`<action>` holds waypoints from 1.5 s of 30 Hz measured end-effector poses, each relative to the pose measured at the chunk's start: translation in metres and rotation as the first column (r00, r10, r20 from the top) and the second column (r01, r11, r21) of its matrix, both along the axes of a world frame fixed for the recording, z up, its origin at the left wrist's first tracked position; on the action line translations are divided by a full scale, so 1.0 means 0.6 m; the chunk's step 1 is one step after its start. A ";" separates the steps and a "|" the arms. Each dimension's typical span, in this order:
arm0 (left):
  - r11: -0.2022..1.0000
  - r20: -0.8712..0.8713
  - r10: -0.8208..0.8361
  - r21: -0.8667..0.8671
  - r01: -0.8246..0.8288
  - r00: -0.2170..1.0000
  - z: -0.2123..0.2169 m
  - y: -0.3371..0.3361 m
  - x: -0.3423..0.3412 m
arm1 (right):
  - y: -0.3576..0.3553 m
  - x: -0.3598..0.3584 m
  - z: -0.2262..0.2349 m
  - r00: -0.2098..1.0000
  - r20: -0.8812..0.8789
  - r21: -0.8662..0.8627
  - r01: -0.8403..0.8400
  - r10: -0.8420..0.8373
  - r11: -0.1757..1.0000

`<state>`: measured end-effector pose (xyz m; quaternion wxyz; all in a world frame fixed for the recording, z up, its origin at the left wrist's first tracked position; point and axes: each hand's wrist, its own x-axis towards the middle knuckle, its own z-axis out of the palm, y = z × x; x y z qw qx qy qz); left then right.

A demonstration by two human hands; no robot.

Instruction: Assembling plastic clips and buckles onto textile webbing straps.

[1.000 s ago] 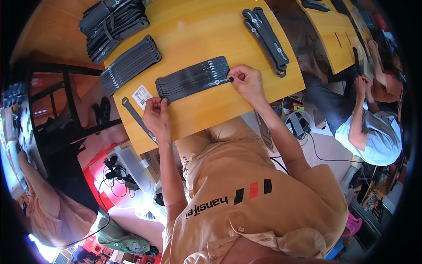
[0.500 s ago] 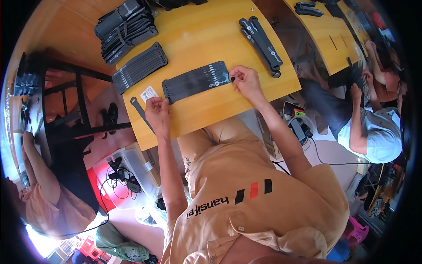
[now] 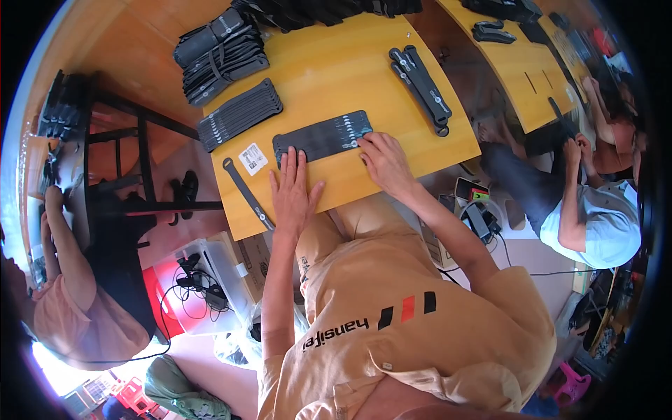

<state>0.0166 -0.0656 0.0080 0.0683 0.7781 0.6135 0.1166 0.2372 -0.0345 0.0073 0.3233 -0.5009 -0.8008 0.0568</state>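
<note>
A fanned stack of black straps with pale printed marks lies in front of me near the table's front edge. My left hand rests flat at its left end, fingers stretched out and fingertips on the straps. At the right end, my right hand has its fingers bent and pressed together on the strap ends; the thumb side is partly hidden. A single black strap with a looped end lies apart, left of my left hand. Between it and the stack is a white printed label.
Another fanned strap stack and a tied bundle of straps lie at the far left of the yellow table. Several straps lie at the right. More black goods line the back edge. A co-worker sits at right.
My left hand has gone from curled fingers beside the label to lying flat on the stack's left end. My right hand has shifted inward onto the right end; the dark piece in its fingers no longer shows.
</note>
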 end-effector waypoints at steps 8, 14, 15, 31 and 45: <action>0.855 0.506 0.368 0.146 -0.498 0.781 0.036 -0.014 -0.117 | -0.021 0.006 0.005 0.980 -0.192 -0.032 0.037 -0.043 0.999; 0.712 0.328 0.618 0.150 -0.686 0.714 -0.023 0.061 -0.199 | -0.045 -0.016 0.016 0.981 -0.189 -0.059 -0.061 0.049 0.996; 0.714 0.293 0.615 0.188 -0.675 0.732 -0.028 0.072 -0.208 | -0.049 -0.019 0.019 0.979 -0.196 -0.051 -0.062 0.051 0.997; 0.924 0.943 0.331 -0.331 -0.190 -0.033 0.152 -0.141 -0.063 | -0.109 -0.159 0.127 0.718 -0.618 -0.346 -0.614 0.320 0.709; 0.837 0.871 0.469 -0.492 -0.240 -0.150 0.070 -0.092 -0.064 | -0.053 0.023 0.059 0.741 -0.611 -0.773 -0.484 -0.277 0.411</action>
